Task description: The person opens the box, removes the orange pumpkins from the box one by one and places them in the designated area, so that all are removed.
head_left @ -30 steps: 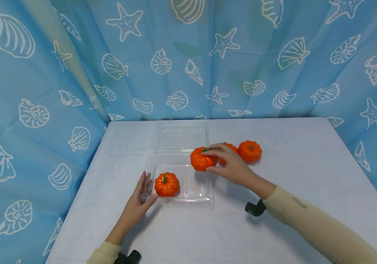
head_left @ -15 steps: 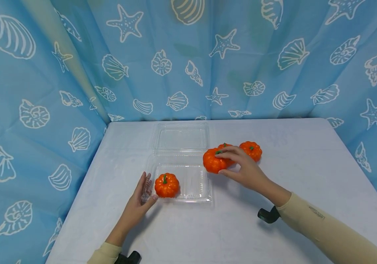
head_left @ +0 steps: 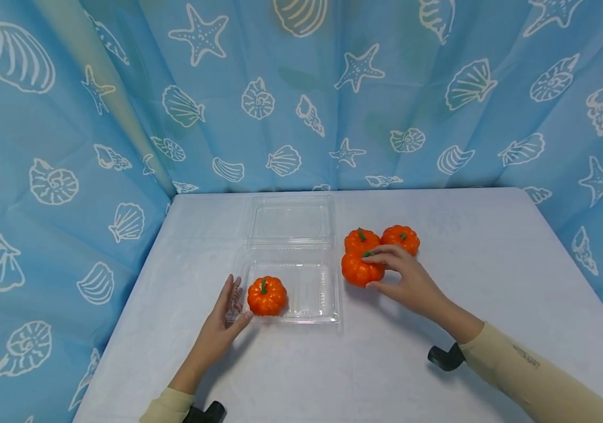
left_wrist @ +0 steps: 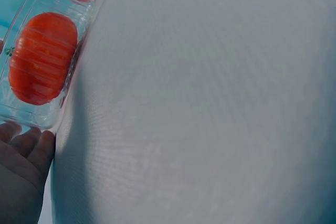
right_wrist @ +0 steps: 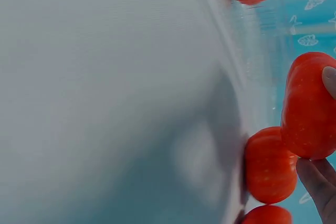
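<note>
My right hand (head_left: 407,282) grips a small orange pumpkin (head_left: 360,270) between thumb and fingers. In the right wrist view the held pumpkin (right_wrist: 310,108) hangs above the table surface. Just behind it are two more pumpkins, one nearer (head_left: 360,237) and one farther right (head_left: 401,238). A fourth pumpkin (head_left: 267,297) sits in the front left part of a clear plastic clamshell box (head_left: 309,294). At the box's left side my left hand (head_left: 218,329) rests with fingers extended; in the left wrist view its fingertips (left_wrist: 42,148) meet the box wall.
The box's lid (head_left: 292,218) lies folded back toward the table's far edge. A white cloth covers the table (head_left: 470,264). Behind and to the left hangs a blue curtain (head_left: 216,117) with shell prints. Dark wrist mounts (head_left: 446,357) project below both forearms.
My right hand has carried its pumpkin rightward and a little nearer to me, from over the box's right edge to in front of the two other pumpkins. The left hand has stayed put.
</note>
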`<control>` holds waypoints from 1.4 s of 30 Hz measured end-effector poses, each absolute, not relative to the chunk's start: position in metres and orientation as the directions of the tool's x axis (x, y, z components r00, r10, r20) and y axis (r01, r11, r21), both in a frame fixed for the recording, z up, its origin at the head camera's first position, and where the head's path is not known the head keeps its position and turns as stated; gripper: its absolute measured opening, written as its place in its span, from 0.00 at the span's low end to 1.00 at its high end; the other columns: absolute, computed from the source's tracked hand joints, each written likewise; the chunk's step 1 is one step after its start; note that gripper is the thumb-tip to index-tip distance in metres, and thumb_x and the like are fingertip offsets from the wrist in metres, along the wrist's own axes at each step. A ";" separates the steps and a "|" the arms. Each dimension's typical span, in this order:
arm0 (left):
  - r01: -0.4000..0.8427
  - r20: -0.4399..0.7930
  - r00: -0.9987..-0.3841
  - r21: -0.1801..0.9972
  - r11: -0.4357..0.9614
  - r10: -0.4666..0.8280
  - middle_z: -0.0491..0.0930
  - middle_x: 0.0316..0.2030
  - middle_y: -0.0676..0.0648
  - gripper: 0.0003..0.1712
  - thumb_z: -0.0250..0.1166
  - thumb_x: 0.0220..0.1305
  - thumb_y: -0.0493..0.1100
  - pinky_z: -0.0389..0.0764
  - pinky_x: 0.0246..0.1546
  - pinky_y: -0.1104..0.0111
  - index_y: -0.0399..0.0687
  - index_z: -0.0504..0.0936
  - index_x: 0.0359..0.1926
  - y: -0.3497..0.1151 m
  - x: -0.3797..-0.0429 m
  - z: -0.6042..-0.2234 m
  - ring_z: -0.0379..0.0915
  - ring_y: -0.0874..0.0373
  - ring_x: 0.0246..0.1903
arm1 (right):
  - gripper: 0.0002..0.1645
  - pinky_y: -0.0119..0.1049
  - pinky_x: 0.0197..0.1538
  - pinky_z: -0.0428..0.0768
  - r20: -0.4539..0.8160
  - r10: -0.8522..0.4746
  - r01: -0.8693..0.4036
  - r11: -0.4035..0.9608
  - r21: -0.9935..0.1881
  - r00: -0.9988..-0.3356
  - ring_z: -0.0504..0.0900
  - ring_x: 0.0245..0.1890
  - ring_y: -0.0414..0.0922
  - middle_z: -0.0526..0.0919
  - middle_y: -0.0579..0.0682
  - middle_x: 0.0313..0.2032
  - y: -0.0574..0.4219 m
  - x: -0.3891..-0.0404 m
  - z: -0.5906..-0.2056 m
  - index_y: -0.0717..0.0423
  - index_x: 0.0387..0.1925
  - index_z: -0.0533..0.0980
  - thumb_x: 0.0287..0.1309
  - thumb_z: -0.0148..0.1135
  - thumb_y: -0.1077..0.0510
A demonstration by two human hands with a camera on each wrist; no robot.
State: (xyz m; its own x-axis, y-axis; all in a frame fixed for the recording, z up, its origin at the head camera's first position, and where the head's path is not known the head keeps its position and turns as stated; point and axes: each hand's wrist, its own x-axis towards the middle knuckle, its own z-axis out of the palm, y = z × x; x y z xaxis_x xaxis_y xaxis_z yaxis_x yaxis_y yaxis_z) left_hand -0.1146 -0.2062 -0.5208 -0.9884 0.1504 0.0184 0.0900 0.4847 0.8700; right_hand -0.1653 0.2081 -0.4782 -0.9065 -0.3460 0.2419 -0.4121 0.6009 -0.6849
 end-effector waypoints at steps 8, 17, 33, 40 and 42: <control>0.121 0.047 -0.985 0.870 0.479 0.164 0.54 0.79 0.47 0.54 0.67 0.69 0.50 0.51 0.74 0.43 0.49 0.43 0.82 -0.207 -0.114 -0.523 0.51 0.46 0.77 | 0.28 0.56 0.56 0.82 0.237 -0.359 -0.421 0.623 -0.659 -0.903 0.72 0.62 0.52 0.76 0.49 0.60 0.215 -0.159 -0.493 0.46 0.57 0.82 0.53 0.79 0.54; 0.105 0.035 -0.988 0.868 0.486 0.152 0.55 0.78 0.48 0.54 0.68 0.68 0.51 0.53 0.73 0.43 0.51 0.43 0.82 -0.206 -0.114 -0.522 0.52 0.47 0.76 | 0.28 0.56 0.59 0.80 0.270 -0.373 -0.453 0.607 -0.653 -0.888 0.73 0.62 0.51 0.77 0.48 0.59 0.218 -0.160 -0.510 0.47 0.54 0.81 0.51 0.80 0.57; 0.090 0.019 -0.988 0.875 0.475 0.151 0.55 0.78 0.51 0.54 0.68 0.68 0.53 0.52 0.73 0.43 0.53 0.43 0.83 -0.205 -0.115 -0.519 0.52 0.50 0.77 | 0.26 0.50 0.64 0.77 0.285 -0.365 -0.459 0.609 -0.647 -0.886 0.73 0.64 0.51 0.76 0.50 0.61 0.221 -0.161 -0.516 0.47 0.54 0.82 0.52 0.79 0.60; 0.091 0.021 -0.988 0.874 0.478 0.150 0.55 0.78 0.50 0.54 0.68 0.68 0.52 0.52 0.74 0.44 0.53 0.43 0.82 -0.206 -0.114 -0.519 0.51 0.49 0.77 | 0.23 0.29 0.65 0.73 0.303 -0.337 -0.451 0.596 -0.664 -0.892 0.74 0.63 0.49 0.77 0.48 0.60 0.221 -0.161 -0.521 0.46 0.50 0.80 0.52 0.79 0.59; 0.090 0.019 -0.989 0.871 0.483 0.149 0.55 0.78 0.50 0.54 0.68 0.68 0.52 0.51 0.74 0.44 0.52 0.43 0.82 -0.206 -0.114 -0.519 0.51 0.49 0.77 | 0.23 0.29 0.64 0.74 0.304 -0.330 -0.447 0.592 -0.670 -0.894 0.74 0.63 0.50 0.77 0.48 0.60 0.221 -0.161 -0.523 0.47 0.49 0.80 0.52 0.79 0.60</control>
State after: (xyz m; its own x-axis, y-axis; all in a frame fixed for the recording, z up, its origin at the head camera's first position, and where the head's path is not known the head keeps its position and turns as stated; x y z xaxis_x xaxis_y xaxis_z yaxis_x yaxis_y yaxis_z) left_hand -0.1138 -0.2059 -0.5189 -0.9886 0.1494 0.0193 0.0899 0.4825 0.8713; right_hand -0.1606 0.2211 -0.5226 -0.8937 -0.3299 0.3041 -0.4468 0.5924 -0.6704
